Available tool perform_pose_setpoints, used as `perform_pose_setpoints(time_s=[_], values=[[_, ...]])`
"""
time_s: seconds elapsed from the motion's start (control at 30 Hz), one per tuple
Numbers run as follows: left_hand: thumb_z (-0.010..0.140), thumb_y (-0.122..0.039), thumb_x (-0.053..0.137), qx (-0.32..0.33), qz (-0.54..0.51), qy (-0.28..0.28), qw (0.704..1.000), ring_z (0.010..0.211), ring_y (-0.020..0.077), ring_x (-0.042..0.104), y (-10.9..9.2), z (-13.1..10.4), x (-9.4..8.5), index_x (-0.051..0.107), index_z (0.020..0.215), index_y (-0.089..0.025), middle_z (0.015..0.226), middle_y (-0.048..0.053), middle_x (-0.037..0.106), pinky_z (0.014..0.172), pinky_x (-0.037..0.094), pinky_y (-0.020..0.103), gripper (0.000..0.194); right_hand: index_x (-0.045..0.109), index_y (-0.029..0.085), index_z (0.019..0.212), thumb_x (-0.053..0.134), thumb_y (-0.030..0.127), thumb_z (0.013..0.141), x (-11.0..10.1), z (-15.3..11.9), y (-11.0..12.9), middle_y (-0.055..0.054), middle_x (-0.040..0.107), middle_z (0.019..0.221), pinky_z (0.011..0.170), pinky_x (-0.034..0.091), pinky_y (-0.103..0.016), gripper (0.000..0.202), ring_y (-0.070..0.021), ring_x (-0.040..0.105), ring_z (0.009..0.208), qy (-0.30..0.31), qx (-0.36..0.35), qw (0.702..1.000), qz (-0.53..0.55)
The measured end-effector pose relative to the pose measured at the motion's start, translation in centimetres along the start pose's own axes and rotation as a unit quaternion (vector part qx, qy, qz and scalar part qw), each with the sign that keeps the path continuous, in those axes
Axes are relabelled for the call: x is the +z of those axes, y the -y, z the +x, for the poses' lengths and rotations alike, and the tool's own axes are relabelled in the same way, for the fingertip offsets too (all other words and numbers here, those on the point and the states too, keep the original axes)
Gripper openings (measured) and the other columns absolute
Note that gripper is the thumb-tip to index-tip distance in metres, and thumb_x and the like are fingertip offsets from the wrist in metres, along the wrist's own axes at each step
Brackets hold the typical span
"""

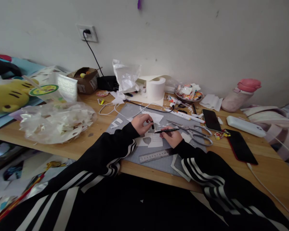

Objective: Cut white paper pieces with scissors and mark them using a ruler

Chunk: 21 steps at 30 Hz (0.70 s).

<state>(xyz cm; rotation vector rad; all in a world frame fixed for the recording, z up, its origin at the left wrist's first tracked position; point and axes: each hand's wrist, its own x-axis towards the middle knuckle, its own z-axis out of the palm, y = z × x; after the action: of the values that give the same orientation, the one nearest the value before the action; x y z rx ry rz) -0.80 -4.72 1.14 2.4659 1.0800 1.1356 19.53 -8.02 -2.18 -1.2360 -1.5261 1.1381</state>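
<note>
My left hand (142, 124) pinches a small black pen cap (152, 126) above the grey mat. In my right hand (172, 137) is a black pen (167, 130), its tip pointing left toward the cap; the two are apart. Beneath the hands lie pieces of white paper (155, 144), one with ruled lines drawn on it. A clear ruler (155, 155) lies just in front of the hands. Large grey-handled scissors (195, 132) rest to the right of my right hand, blades toward the left.
Two phones (211, 120) and a white power bank (245, 126) lie at the right, near a pink bottle (238, 94). White markers (183, 116), a paper roll (155, 88) and a bowl of scraps (189, 93) stand behind. A plastic bag (57, 122) fills the left.
</note>
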Motion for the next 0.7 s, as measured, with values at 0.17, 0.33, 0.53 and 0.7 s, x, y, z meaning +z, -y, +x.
perform_pose_setpoints(time_s=[0.17, 0.33, 0.53, 0.7], values=[[0.08, -0.028, 0.05, 0.007, 0.003, -0.002, 1.0, 0.064, 0.0132, 0.054, -0.02, 0.0, 0.08, 0.052, 0.074, -0.018, 0.071, 0.003, 0.061, 0.062, 0.045, 0.025, 0.012, 0.06, 0.02, 0.081, 0.059, 0.033, 0.066, 0.16, -0.08, -0.12, -0.001, 0.07, 0.065, 0.066, 0.058, -0.032, 0.019, -0.0175, 0.069, 0.064, 0.0, -0.009, 1.0, 0.007], [0.08, -0.028, 0.051, -0.003, 0.007, 0.01, 1.0, 0.064, 0.0135, 0.054, 0.01, 0.05, 0.04, 0.053, 0.074, -0.018, 0.071, 0.003, 0.061, 0.062, 0.045, 0.026, 0.012, 0.059, 0.019, 0.08, 0.059, 0.033, 0.066, 0.21, -0.17, 0.01, -0.001, 0.069, 0.064, 0.063, 0.058, -0.029, 0.019, -0.017, 0.069, 0.063, -0.003, -0.012, 1.0, 0.012], [0.08, -0.029, 0.051, -0.009, 0.008, 0.011, 1.0, 0.065, 0.0134, 0.054, 0.0, -0.03, 0.11, 0.053, 0.074, -0.018, 0.071, 0.003, 0.06, 0.063, 0.045, 0.025, 0.012, 0.059, 0.02, 0.079, 0.06, 0.032, 0.065, 0.09, -0.08, -0.14, -0.001, 0.069, 0.062, 0.062, 0.057, -0.03, 0.018, -0.0169, 0.069, 0.062, 0.003, -0.01, 1.0, 0.011], [0.08, -0.03, 0.05, -0.002, 0.008, 0.015, 1.0, 0.064, 0.0135, 0.054, 0.14, -0.02, 0.19, 0.054, 0.075, -0.018, 0.07, 0.002, 0.059, 0.062, 0.044, 0.025, 0.013, 0.058, 0.02, 0.078, 0.06, 0.033, 0.064, 0.13, -0.15, 0.3, -0.001, 0.069, 0.062, 0.062, 0.057, -0.03, 0.019, -0.017, 0.069, 0.061, 0.011, -0.011, 1.0, 0.009]])
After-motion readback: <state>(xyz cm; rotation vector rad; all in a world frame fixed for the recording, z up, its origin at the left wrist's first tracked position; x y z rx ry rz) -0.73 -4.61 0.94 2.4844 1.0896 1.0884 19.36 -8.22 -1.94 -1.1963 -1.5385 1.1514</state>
